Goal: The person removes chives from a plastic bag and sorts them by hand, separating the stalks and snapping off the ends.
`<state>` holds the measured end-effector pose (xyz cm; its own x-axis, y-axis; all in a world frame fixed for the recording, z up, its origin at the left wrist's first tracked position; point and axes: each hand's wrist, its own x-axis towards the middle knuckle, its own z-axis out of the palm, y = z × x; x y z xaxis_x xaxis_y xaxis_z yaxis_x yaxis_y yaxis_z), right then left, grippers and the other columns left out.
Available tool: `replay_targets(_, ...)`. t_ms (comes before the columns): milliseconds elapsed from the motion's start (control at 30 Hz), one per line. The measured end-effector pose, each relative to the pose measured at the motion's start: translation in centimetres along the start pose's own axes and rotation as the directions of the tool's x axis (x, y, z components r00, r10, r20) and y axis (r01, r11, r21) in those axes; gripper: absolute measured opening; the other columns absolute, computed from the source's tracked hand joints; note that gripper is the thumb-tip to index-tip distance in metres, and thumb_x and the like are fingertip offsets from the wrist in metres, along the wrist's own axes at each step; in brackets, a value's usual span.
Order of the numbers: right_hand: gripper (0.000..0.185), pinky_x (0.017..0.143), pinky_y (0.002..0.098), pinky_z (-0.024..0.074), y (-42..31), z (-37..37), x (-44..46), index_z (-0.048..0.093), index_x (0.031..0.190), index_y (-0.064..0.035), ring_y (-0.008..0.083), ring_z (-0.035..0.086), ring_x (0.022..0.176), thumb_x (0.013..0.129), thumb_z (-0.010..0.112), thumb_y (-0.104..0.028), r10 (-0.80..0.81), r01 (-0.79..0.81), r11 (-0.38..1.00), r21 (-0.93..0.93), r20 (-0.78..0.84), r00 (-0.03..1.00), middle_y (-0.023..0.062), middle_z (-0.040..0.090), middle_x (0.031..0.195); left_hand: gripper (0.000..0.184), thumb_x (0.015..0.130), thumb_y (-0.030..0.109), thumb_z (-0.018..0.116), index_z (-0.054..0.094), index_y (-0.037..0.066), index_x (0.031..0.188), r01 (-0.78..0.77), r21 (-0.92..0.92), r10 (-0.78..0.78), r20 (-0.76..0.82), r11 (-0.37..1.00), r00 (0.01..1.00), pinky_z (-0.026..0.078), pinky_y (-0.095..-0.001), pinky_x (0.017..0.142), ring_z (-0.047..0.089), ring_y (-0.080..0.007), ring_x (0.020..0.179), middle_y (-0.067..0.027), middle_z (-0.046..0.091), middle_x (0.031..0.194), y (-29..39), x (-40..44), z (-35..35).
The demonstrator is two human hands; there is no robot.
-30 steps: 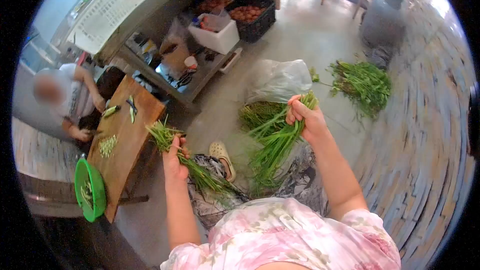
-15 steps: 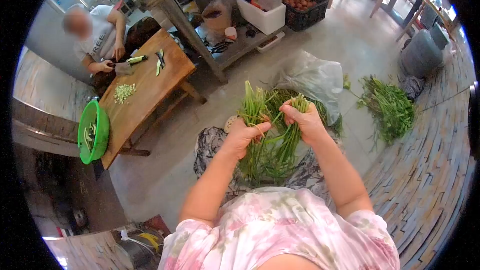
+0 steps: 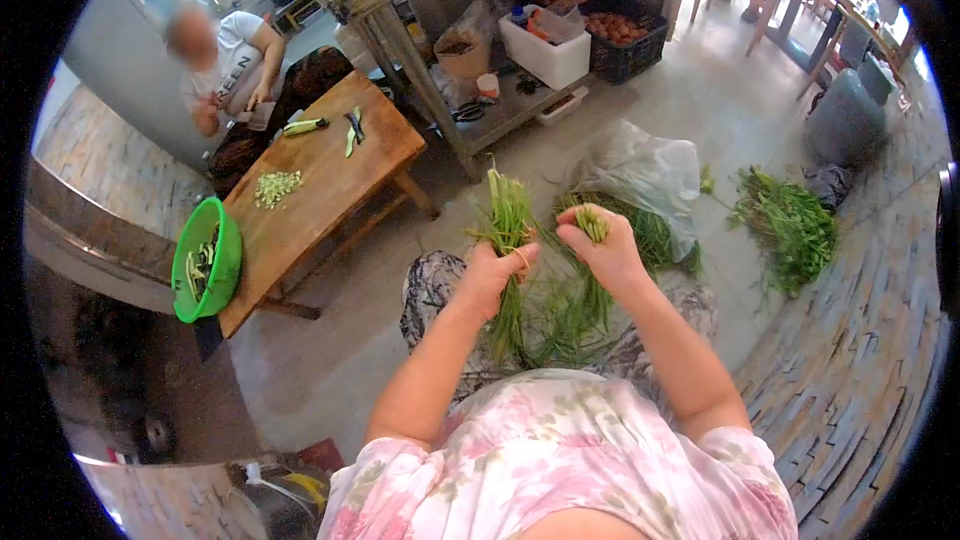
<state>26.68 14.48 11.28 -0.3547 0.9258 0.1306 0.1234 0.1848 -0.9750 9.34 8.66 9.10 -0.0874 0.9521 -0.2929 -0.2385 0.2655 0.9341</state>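
Observation:
My left hand (image 3: 492,278) is closed round a thick bunch of long-stemmed leafy greens (image 3: 508,208), cut stem ends up and fine leaves hanging down. A thin band or stem crosses the bunch at my thumb. To its right, my right hand (image 3: 617,258) is closed on a smaller bunch of the same greens (image 3: 592,225), its leaves trailing over my lap. Just beyond my right hand, more greens (image 3: 655,240) lie on the floor, partly under a clear plastic bag (image 3: 652,172).
Another leafy heap (image 3: 785,230) lies on the floor at right, near a grey gas cylinder (image 3: 848,115). At left a co-worker (image 3: 235,65) holds a cleaver (image 3: 261,116) by a wooden bench (image 3: 330,180) with chopped pieces (image 3: 277,188) and a green basin (image 3: 234,265).
My hands have drawn slightly apart, and the right bunch now hangs more separate from the left. The co-worker's cleaver has lifted off the bench. The view has shifted a little to the left.

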Motion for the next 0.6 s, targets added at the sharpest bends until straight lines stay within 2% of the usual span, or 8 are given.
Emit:
replay_targets(100, 0.018, 0.063, 0.0284, 0.045, -1.2, 1.5, 1.2, 0.06, 0.082, 0.0003, 0.013, 0.055, 0.065, 0.075, 0.064, -0.015, -0.025, 0.025, 1.0, -0.003, -0.039, 0.999, 0.0078, 0.062, 0.072, 0.032, 0.076, 0.014, 0.066, 0.054, 0.005, 0.104, -0.047, 0.098, 0.046, 0.017, 0.994, 0.999, 0.042, -0.0266, 0.063, 0.051, -0.0129, 0.075, -0.0017, 0.057, 0.088, -0.6, -0.4, 0.2)
replay_targets(133, 0.016, 0.059, 0.027, 0.0436, -0.5, 1.9, 1.6, 0.06, 0.08, -0.0003, 0.0116, 0.054, 0.062, 0.075, 0.065, -0.015, 0.0, 0.0, 1.0, 0.015, -0.023, 1.0, 0.0059, 0.061, 0.07, 0.032, 0.076, 0.014, 0.067, 0.053, 0.005, 0.104, -0.066, 0.115, 0.063, 0.03, 0.991, 0.998, 0.042, -0.0268, 0.063, 0.051, -0.0129, 0.075, -0.0015, 0.056, 0.087, -0.7, -0.5, 0.2)
replay_targets(233, 0.011, 0.052, 0.023, 0.0385, 0.0, 2.4, 1.7, 0.059, 0.083, -0.0018, 0.0056, 0.047, 0.059, 0.08, 0.063, -0.012, 0.081, -0.086, 0.974, 0.211, 0.033, 0.996, -0.0017, 0.053, 0.067, 0.03, 0.078, 0.017, 0.066, 0.053, 0.005, 0.103, 0.065, -0.058, -0.063, 0.041, 0.996, 0.997, 0.043, -0.0283, 0.062, 0.052, -0.0134, 0.075, -0.0022, 0.056, 0.086, -1.5, -0.1, -0.6)
replay_targets(333, 0.014, 0.051, 0.0244, 0.0379, 0.4, 1.9, 2.2, 0.06, 0.082, -0.003, 0.009, 0.048, 0.056, 0.079, 0.064, -0.016, 0.205, -0.182, 0.845, 0.503, 0.01, 0.979, 0.0001, 0.053, 0.062, 0.027, 0.081, 0.022, 0.063, 0.054, 0.006, 0.1, 0.141, -0.38, -0.187, -0.086, 0.914, 0.979, 0.045, -0.0301, 0.062, 0.053, -0.0147, 0.074, -0.0033, 0.058, 0.085, -0.8, 0.0, -1.8)
replay_targets(433, 0.014, 0.051, 0.0248, 0.0381, 0.9, 0.5, 2.7, 0.059, 0.086, -0.0035, 0.0099, 0.047, 0.055, 0.08, 0.063, -0.016, 0.242, -0.202, 0.698, 0.687, 0.04, 0.969, -0.0001, 0.05, 0.06, 0.025, 0.083, 0.026, 0.061, 0.055, 0.008, 0.098, 0.09, -0.476, -0.205, -0.196, 0.875, 0.959, 0.046, -0.0307, 0.061, 0.055, -0.0155, 0.075, -0.0042, 0.059, 0.082, -0.6, 0.7, -3.5)
replay_targets(467, 0.014, 0.053, 0.0251, 0.0392, 0.5, 0.0, 2.6, 0.059, 0.088, -0.0035, 0.0113, 0.048, 0.057, 0.08, 0.063, -0.015, 0.276, -0.232, 0.65, 0.724, 0.059, 0.959, 0.0004, 0.049, 0.061, 0.024, 0.083, 0.028, 0.061, 0.056, 0.009, 0.096, 0.019, -0.467, -0.133, -0.213, 0.884, 0.968, 0.045, -0.0303, 0.062, 0.055, -0.015, 0.075, -0.0042, 0.059, 0.081, -1.4, 1.3, -4.9)
replay_targets(600, 0.014, 0.052, 0.0265, 0.0395, 1.1, -1.0, 2.9, 0.058, 0.089, -0.0036, 0.013, 0.048, 0.057, 0.081, 0.062, -0.015, 0.262, -0.199, 0.634, 0.747, 0.034, 0.964, 0.0004, 0.047, 0.062, 0.02, 0.081, 0.026, 0.064, 0.058, 0.011, 0.093, -0.144, -0.487, -0.047, -0.358, 0.861, 0.933, 0.042, -0.0297, 0.065, 0.052, -0.0136, 0.073, -0.0007, 0.057, 0.079, -0.7, 1.4, -9.2)
